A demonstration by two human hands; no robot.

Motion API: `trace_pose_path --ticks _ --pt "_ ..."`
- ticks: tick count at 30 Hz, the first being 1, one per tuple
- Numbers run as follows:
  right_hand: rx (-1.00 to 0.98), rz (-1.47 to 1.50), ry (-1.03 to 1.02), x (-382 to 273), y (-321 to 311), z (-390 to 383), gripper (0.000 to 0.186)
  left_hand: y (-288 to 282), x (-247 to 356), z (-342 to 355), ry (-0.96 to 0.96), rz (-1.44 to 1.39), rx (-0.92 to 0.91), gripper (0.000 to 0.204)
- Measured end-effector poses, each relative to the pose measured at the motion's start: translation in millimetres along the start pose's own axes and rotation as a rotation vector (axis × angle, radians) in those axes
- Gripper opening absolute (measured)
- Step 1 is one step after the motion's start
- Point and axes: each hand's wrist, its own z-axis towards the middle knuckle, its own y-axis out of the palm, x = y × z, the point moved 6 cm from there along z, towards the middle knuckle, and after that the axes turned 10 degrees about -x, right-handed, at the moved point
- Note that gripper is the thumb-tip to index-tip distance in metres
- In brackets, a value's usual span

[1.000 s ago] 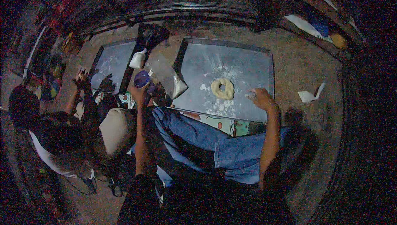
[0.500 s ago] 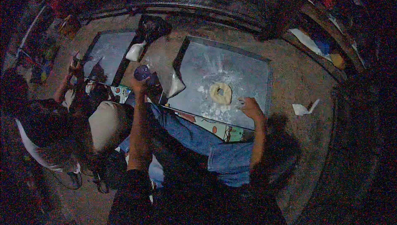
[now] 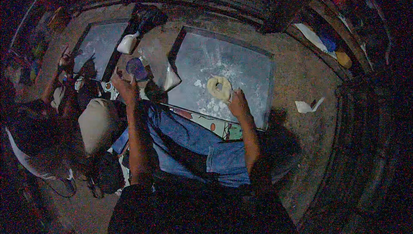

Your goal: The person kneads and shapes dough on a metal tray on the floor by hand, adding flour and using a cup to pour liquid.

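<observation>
Right hand (image 3: 239,105) at the dough (image 3: 212,88), left hand (image 3: 124,86) by the purple tub (image 3: 135,68)

From my end of the feed, I see the dough as a pale, closed ring with a small hole, lying flat on the near tray (image 3: 256,68). Loose flour (image 3: 215,106) is smeared and spotted around it. I have the right hand at the ring's lower right edge, fingers bent inward and fingertips up against the dough; I cannot tell whether they pinch it or only touch it.

I read the left hand as open, thumb and fingers spread, with nothing gripped that I can make out. It is just beside the purple tub; the light is too poor for me to say whether a fingertip touches it.

Between tub and dough, a clear bag (image 3: 171,79) with white stuff in it lies against the tray's left edge. Farther off I have a white bag (image 3: 127,43) beside the far tray (image 3: 101,40), where a co-worker's hands (image 3: 66,59) are raised at its left side. A white scrap (image 3: 306,106) lies on the floor (image 3: 297,72), right of the near tray.
</observation>
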Motion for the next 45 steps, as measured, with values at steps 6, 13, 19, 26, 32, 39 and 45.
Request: trace_pose_path --ticks 6,13,19,26,32,39,45 --pt "-0.057 -0.180 -0.070 0 16 11 0.050 16 178 -28 0.355 -0.596 -0.699 0.044" --pt "0.134 -0.067 -0.069 28 35 15 0.051 146 243 -116 0.695 -0.295 -1.111 0.052" --pt "0.238 0.011 -0.101 28 34 13 0.040 135 257 -117 0.666 -0.391 -0.935 0.059" --pt "0.201 -0.140 -0.093 45 53 55 0.043 145 256 -115 0.614 -0.379 -1.086 0.053" --pt "-0.116 1.563 0.057 57 88 95 0.035 158 249 -124 0.615 -0.375 -0.994 0.039" --pt "-0.021 1.393 0.113 82 85 96 0.037 167 256 -123 0.541 -0.422 -0.969 0.019" --pt "0.029 1.205 0.088 74 69 88 0.039 171 254 -113 0.438 -0.413 -1.075 0.023"
